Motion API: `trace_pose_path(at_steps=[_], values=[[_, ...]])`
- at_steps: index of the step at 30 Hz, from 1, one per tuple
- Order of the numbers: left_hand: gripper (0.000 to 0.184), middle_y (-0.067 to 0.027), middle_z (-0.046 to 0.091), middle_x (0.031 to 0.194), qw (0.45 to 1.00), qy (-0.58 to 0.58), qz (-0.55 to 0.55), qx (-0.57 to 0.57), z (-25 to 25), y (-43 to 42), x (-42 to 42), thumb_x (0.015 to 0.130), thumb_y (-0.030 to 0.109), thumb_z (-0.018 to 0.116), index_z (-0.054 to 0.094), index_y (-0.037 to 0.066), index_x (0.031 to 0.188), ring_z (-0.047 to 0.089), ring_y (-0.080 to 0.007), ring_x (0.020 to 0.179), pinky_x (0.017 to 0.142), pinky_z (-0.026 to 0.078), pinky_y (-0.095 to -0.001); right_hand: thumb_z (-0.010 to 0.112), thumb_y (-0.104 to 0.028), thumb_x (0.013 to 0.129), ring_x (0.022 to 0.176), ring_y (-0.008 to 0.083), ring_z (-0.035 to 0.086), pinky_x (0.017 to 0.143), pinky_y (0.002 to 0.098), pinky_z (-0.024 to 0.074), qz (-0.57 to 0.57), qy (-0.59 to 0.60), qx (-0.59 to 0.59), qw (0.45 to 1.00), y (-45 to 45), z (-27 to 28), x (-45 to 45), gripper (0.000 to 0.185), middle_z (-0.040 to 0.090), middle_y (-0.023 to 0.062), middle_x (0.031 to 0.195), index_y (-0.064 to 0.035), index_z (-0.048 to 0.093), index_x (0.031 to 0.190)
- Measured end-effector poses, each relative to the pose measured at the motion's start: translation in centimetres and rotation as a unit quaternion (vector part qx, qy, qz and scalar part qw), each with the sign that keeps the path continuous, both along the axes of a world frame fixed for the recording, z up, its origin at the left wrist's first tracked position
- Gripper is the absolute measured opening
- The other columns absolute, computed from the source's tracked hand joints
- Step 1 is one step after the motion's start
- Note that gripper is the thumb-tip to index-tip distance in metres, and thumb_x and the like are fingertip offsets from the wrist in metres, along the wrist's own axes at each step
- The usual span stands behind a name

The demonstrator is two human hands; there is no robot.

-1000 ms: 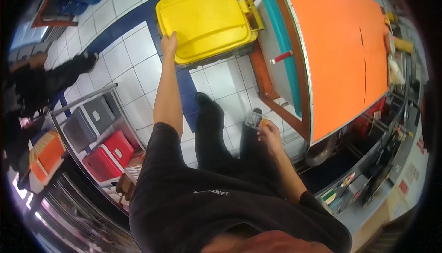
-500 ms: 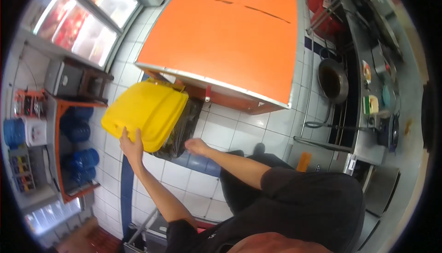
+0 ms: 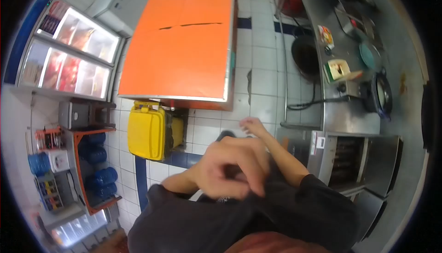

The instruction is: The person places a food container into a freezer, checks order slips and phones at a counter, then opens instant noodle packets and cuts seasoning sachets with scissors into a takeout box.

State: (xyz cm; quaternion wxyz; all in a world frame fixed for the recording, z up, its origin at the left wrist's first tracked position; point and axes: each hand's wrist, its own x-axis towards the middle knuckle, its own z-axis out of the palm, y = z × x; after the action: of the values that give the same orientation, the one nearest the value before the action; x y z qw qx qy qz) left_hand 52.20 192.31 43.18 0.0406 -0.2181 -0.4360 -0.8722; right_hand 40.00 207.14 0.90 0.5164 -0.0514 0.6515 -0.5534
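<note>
My left hand (image 3: 230,170) is raised close to the camera, in front of the dark shirt (image 3: 198,223). Its fingers are curled in, with the tips near the shirt; whether they grip anything is hidden. Out over the tiled floor, my right hand (image 3: 253,126) has loosely bent fingers slightly apart and holds nothing. A yellow bin (image 3: 147,131) stands against the near side of an orange-topped table (image 3: 179,64), its lid down. Neither hand touches the bin.
To the right runs a steel counter (image 3: 334,110) with a carton (image 3: 338,70), a teal plate (image 3: 368,55) and a dark pan (image 3: 380,94). A wok (image 3: 305,56) sits beside it. At left are a lit display fridge (image 3: 69,55) and a shelf (image 3: 79,170) with blue water jugs (image 3: 106,175).
My left hand has left the yellow bin's lid and come up near my chest. The lid has dropped shut. My right hand has moved right and its fingers have loosened. The view has shifted.
</note>
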Motion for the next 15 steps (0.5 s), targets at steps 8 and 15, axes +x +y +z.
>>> trace_pose_path(at_steps=[8,15], values=[[0.013,-0.0149,0.070,0.085,0.985,0.012,-0.166,0.036,-3.9,0.8,-16.7,0.094,0.009,0.077,0.072,-0.002,0.099,0.066,-0.0270,0.064,0.059,0.054,-0.0356,0.069,-0.036,0.103,0.078,0.0116,0.070,0.068,0.0297,0.0581,-0.197,-0.002,-0.025,0.980,4.6,5.8,-11.1,0.034,0.077,0.0043,0.094,-0.0035,0.077,0.102],[0.054,-0.0073,0.067,0.108,0.815,-0.186,-0.126,-0.533,-24.9,-7.7,-38.5,0.093,0.016,0.082,0.057,0.008,0.141,0.064,-0.0138,0.085,0.072,0.055,-0.0314,0.063,-0.021,0.105,0.080,0.0140,0.072,0.071,0.0310,0.0602,-0.404,0.124,-0.117,0.899,5.8,7.4,-34.9,0.022,0.075,0.0062,0.098,-0.0016,0.072,0.112]])
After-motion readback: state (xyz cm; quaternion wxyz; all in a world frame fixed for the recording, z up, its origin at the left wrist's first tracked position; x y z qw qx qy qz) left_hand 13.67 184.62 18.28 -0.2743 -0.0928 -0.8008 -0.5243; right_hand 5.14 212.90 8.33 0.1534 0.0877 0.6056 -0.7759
